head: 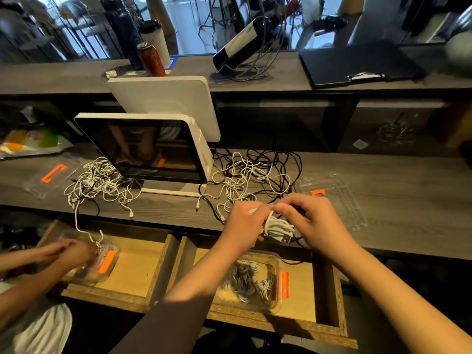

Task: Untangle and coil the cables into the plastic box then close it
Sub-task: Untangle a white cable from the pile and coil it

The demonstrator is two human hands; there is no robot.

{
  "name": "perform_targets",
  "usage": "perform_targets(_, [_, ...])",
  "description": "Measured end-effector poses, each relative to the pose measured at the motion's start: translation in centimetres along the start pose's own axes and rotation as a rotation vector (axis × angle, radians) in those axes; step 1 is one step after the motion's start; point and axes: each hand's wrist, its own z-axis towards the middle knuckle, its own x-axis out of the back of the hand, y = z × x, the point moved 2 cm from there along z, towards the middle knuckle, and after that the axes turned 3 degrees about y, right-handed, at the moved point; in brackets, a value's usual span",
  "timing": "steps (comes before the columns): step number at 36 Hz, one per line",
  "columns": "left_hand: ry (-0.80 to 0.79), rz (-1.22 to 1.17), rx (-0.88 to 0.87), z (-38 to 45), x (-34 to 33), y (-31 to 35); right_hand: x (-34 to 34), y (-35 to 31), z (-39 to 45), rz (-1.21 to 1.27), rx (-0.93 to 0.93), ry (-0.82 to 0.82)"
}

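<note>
In the open drawer nearest the person, the clear plastic box [251,300] is sitting with coiled cables inside, directly below both hands. Above it, the left hand [244,223] and right hand [310,221] are pinching a white cable bundle [277,226] between curled fingers, its loops hanging down toward the box, while the tangled cables [252,177] are lying farther back on the worktop [398,208].
</note>
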Motion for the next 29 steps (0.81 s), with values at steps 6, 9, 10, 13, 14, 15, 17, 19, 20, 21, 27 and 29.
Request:
perform_targets(6, [0.026, -0.187, 0.104, -1.0, 0.0, -0.1, -0.6, 0.5, 0.0, 0.164, -0.108, -0.013])
perform_targets(9, [0.038, -0.343, 0.137, -1.4, -0.2, 0.1, -1.4, 0.5, -0.4, 0.278, -0.125, 0.038])
perform_targets(10, [0.034, -0.405, 0.14, -1.6, -0.3, 0.1, -1.6, 0.4, -0.6, 0.314, -0.134, 0.054])
perform_targets(13, [0.019, -0.589, 0.144, -2.1, -0.5, 0.3, -2.5, -0.1, -1.3, 0.351, -0.175, 0.053])
perform_targets(14, [0.025, -0.625, 0.142, -2.3, -0.4, 0.3, -2.9, -0.3, -1.6, 0.337, -0.185, 0.049])
perform_targets(15, [0.042, -0.633, 0.137, -2.3, -0.4, 0.4, -3.1, -0.4, -1.8, 0.306, -0.193, 0.05])
perform_targets(17, [0.111, -0.546, 0.12, -2.4, -0.3, 0.3, -3.6, -0.6, -2.3, 0.174, -0.193, 0.054])
perform_targets(19, [0.185, -0.409, 0.074, -2.3, -0.1, 0.3, -4.0, -0.7, -2.8, 0.039, -0.199, 0.051])
perform_targets(20, [0.218, -0.36, 0.044, -2.3, 0.1, 0.3, -4.2, -0.7, -3.1, 0.001, -0.205, 0.052])
perform_targets(21, [0.248, -0.326, 0.014, -2.3, 0.2, 0.3, -4.5, -0.7, -3.4, -0.021, -0.216, 0.052])
perform_targets(27, [0.481, -0.33, 0.043, -1.9, -0.1, -1.0, -6.3, -1.0, -4.1, -0.012, -0.289, 0.006])
perform_targets(29, [0.557, -0.376, 0.075, -1.9, -0.4, -1.4, -6.9, -1.2, -4.0, -0.021, -0.283, -0.02])
